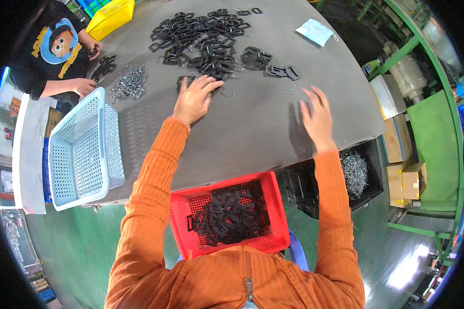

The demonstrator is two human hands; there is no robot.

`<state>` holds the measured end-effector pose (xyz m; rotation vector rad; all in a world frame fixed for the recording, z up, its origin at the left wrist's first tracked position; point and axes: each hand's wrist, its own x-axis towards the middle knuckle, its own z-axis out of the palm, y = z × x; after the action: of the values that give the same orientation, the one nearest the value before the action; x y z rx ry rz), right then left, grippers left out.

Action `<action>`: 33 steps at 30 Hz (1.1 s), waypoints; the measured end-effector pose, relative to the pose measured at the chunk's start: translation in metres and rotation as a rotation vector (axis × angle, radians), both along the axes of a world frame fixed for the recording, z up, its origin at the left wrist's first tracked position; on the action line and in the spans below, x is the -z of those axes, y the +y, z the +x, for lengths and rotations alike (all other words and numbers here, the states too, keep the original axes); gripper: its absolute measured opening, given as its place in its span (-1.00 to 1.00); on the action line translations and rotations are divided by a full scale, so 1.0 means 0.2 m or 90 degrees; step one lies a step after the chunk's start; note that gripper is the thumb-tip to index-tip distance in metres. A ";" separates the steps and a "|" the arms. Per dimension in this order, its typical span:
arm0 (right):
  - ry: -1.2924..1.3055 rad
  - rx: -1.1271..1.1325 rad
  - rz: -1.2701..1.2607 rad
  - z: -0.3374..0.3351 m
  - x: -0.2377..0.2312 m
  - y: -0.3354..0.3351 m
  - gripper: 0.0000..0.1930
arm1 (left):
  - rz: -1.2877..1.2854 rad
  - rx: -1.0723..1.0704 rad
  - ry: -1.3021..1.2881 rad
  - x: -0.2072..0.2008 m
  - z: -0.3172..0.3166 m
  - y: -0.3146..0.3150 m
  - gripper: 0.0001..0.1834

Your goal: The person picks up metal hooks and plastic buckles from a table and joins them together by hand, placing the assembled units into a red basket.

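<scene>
My left hand [193,100] lies over the near edge of a big pile of black plastic buckle-like hangers [201,38], its fingers stretched out across a few pieces. What is under the palm is hidden. My right hand [318,119] hovers above the table to the right, fingers apart, with nothing in it. Between the hands, a loose metal hook [290,87] lies near a short row of black pieces [282,72]. A small black stack [255,58] sits beside the main pile. Below the table edge, a red basket [177,216] holds many more black pieces.
A light blue basket [113,154] stands at the table's left edge, near a heap of metal hooks [129,82]. Across the left corner, a person's hands [82,86] work beside black pieces. A yellow basket [111,19], a blue mask [317,33] and a black crate [374,193] of hooks surround the workspace.
</scene>
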<state>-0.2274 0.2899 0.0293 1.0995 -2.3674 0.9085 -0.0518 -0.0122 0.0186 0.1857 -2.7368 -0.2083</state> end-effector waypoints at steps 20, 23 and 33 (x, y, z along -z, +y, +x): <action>-0.216 0.012 0.254 -0.42 -0.12 -0.96 -0.78 | 0.216 -0.076 0.311 0.03 0.22 -0.15 -0.70; -0.337 -0.106 0.004 -0.25 -0.20 -0.95 -0.77 | 0.222 -0.082 0.326 0.01 0.24 -0.16 -0.71; -0.665 -0.231 -0.305 0.00 -0.17 -0.84 -0.81 | 0.210 -0.066 0.366 0.01 0.23 -0.14 -0.73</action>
<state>-0.2266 0.1218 0.0632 0.9778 -2.3848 2.5092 -0.0053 -0.0395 0.0175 0.3024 -2.1036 -0.5854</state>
